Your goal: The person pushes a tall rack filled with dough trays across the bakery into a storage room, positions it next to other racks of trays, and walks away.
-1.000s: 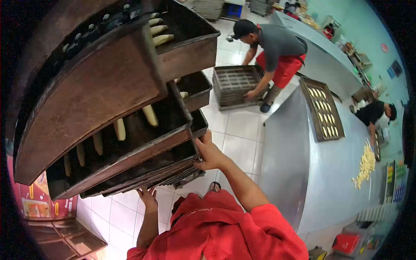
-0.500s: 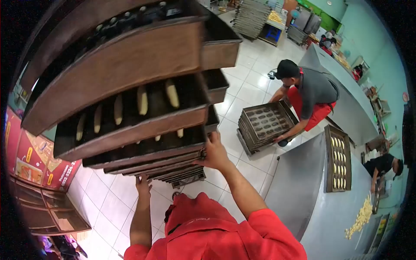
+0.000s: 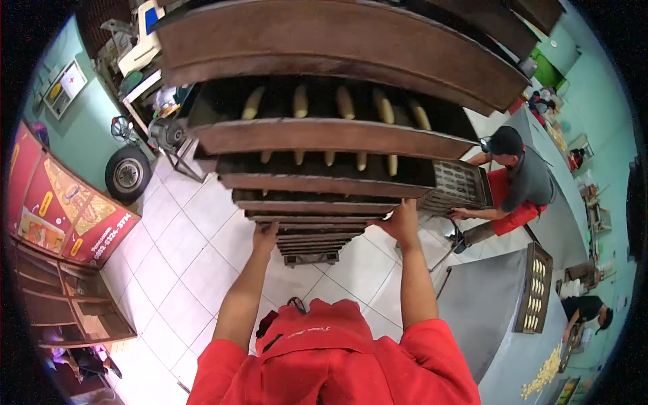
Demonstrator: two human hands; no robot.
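Directly in front of me rises a tall stack of brown metal baking trays (image 3: 337, 138), standing on a low wheeled base (image 3: 310, 259). Long pale dough pieces (image 3: 300, 101) lie in rows on the upper trays. My left hand (image 3: 265, 237) is closed against the left edge of a tray partway down the stack. At the right edge, slightly higher, my right hand (image 3: 403, 226) grips a tray with its thumb toward the front. The far side of the stack and some of my fingertips are hidden.
At right, a co-worker (image 3: 523, 175) bends over a second stack of trays (image 3: 462, 185). A metal table (image 3: 479, 290) bears a tray of dough pieces (image 3: 534, 287) and loose pieces (image 3: 542, 373). Left are a spare wheel (image 3: 128, 173), a motor (image 3: 167, 135) and a wooden shelf (image 3: 77, 310).
The tray stack has swung from the left to the middle of my view and now faces me squarely. Both my hands stay on it. The co-worker's stack is now partly behind mine.
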